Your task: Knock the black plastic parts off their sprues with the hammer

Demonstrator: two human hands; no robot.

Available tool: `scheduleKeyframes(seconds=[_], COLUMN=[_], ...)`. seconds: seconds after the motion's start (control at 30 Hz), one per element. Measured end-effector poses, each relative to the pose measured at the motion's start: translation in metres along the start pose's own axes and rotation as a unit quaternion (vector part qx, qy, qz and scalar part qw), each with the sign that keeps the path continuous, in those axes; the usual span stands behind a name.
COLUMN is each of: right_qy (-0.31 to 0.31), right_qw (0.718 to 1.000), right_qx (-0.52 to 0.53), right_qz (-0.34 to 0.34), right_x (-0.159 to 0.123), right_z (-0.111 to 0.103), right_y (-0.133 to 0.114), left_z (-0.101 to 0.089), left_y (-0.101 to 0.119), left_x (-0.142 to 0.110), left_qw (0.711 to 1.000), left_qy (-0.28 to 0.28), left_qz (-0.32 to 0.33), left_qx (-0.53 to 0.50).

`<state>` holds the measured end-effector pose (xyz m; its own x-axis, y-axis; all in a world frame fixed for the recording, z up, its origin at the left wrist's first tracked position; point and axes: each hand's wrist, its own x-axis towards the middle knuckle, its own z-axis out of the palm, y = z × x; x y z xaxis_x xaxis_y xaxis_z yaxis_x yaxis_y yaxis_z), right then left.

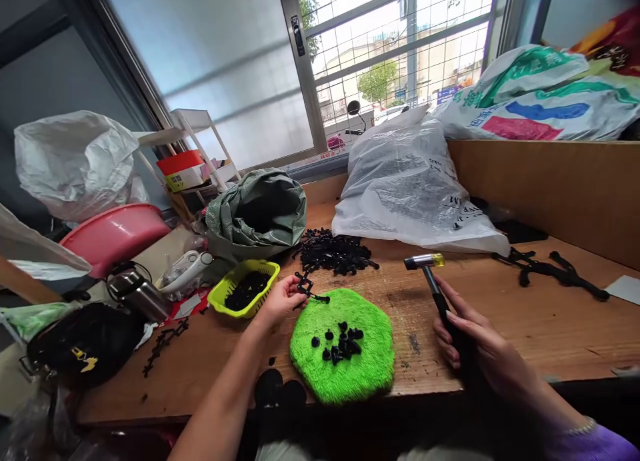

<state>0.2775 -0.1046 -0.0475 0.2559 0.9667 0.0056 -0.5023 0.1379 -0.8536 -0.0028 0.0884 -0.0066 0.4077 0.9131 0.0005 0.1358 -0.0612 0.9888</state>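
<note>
As we look down along a wooden workbench [400, 301] beneath a barred window [400, 48], a white plastic sack [415, 188] slumps at the back, and a yellow plastic basket [243, 289] of black pieces sits to the left, near a heap of black plastic parts [333, 251]. Closer to us lies a shaggy green mat [350, 368] dotted with small black fittings [343, 344]. Our right hand [480, 338] wraps its fingers firmly around the black handle of a small mallet [434, 291], whose metal-and-yellow head stands clear of the wood — it likely feels weighted toward the head, so a grip low on the handle suits it. Our left hand [280, 300] pinches a branched black plastic piece [306, 286] between thumb and fingertips, just above the mat's edge. That piece looks light and stiff, its thin arms perhaps brittle — safest held at a thick junction.
</note>
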Motion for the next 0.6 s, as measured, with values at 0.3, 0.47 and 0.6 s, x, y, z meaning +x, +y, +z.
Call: scheduleKeyframes(seconds=[0.3, 0.47, 0.6], right_qy=[0.002, -0.001, -0.003], right_qw=[1.000, 1.000, 1.000], right_qx=[-0.007, -0.009, -0.010], right_qz=[0.010, 0.009, 0.018], right_x=[-0.003, -0.001, -0.002], right_z=[0.001, 0.000, 0.000], right_y=[-0.003, -0.003, -0.004], left_z=[0.001, 0.004, 0.006], left_y=[0.002, 0.015, 0.024], left_x=[-0.013, -0.020, -0.022], left_qw=[0.911, 0.834, 0.771], left_qy=[-0.034, -0.111, -0.126], left_qz=[0.066, 0.126, 0.137], left_qx=[0.406, 0.526, 0.609])
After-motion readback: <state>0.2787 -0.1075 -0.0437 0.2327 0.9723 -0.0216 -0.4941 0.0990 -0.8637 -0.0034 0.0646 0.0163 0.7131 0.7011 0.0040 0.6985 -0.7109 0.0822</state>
